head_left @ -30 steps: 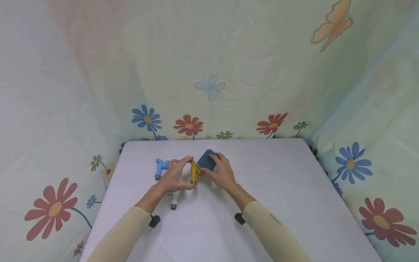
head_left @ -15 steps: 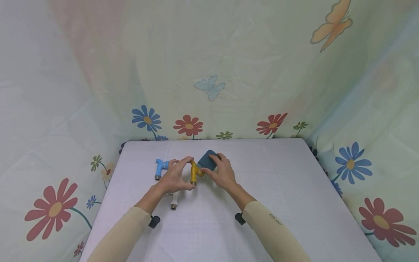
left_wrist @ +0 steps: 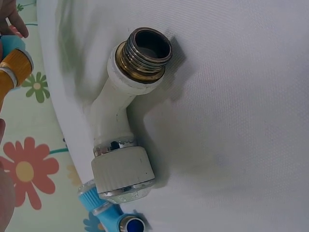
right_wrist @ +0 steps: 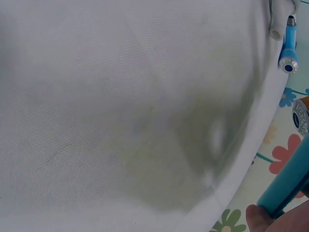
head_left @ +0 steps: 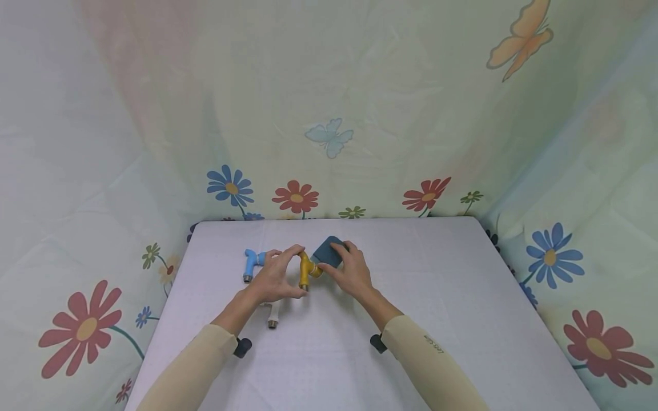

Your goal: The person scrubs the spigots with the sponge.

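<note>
Between the thumb and fingers of my left hand (head_left: 275,281) is a yellow tap (head_left: 304,273), gripped at its two ends with the metal thread toward me. My right hand (head_left: 352,273) pinches a teal sponge (head_left: 326,251), which sits right at the tap's round knob in the head view. The right wrist view shows the sponge (right_wrist: 288,179) edge-on with a darker underside, close to the knob (right_wrist: 301,116). Under my left wrist lies a white tap (head_left: 273,315), partly hidden by the hand; the left wrist view shows it large, its threaded end (left_wrist: 147,53) facing the camera.
A blue tap (head_left: 251,266) lies on the white-covered table (head_left: 437,285), left of my left hand. Behind the table's back edge hangs a flower-patterned curtain (head_left: 329,177), with more of it along both sides.
My right hand has shifted slightly to the right with the sponge, and more of the yellow tap's knob shows. The left hand and its tap have stayed in place.
</note>
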The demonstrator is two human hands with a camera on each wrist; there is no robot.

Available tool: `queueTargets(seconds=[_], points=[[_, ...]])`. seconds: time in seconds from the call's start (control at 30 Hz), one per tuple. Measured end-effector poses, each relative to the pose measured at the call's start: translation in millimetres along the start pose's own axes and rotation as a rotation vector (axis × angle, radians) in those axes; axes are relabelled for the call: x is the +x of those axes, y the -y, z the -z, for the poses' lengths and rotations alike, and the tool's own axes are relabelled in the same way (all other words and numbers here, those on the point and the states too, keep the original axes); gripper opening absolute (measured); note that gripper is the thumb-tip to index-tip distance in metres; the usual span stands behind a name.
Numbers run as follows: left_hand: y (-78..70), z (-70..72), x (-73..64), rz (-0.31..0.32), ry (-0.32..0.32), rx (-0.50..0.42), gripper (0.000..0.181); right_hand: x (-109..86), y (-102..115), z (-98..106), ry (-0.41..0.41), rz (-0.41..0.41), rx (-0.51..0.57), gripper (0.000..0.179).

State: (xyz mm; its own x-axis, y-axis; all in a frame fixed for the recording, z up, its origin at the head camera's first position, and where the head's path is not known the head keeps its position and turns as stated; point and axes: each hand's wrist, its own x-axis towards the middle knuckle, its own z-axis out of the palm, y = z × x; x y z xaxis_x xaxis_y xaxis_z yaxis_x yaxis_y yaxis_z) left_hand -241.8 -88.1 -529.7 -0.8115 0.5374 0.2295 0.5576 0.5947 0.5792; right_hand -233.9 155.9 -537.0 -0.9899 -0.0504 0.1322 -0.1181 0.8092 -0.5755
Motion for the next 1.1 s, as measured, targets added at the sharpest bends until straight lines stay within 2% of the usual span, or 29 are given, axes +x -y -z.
queueTargets(seconds=[0.27,0.5,0.83,1.1], points=[[0.8,2.9,0.3,0.022,0.032,-0.011,0.105,0.2,-1.2,0.1,-0.019,0.006,-0.005,0.075],[3.8,1.8,-0.1,0.057,0.022,-0.051,0.105,-0.3,-4.1,-1.0,-0.092,-0.010,0.033,0.079],[4.2,6.0,-3.7,0.209,-0.040,-0.150,0.103,-0.5,-12.2,-2.4,-0.102,-0.066,0.062,0.078],[6.1,10.0,-1.3,0.203,-0.107,-0.183,0.099,-1.3,-12.2,-1.5,-0.095,-0.068,0.063,0.078]])
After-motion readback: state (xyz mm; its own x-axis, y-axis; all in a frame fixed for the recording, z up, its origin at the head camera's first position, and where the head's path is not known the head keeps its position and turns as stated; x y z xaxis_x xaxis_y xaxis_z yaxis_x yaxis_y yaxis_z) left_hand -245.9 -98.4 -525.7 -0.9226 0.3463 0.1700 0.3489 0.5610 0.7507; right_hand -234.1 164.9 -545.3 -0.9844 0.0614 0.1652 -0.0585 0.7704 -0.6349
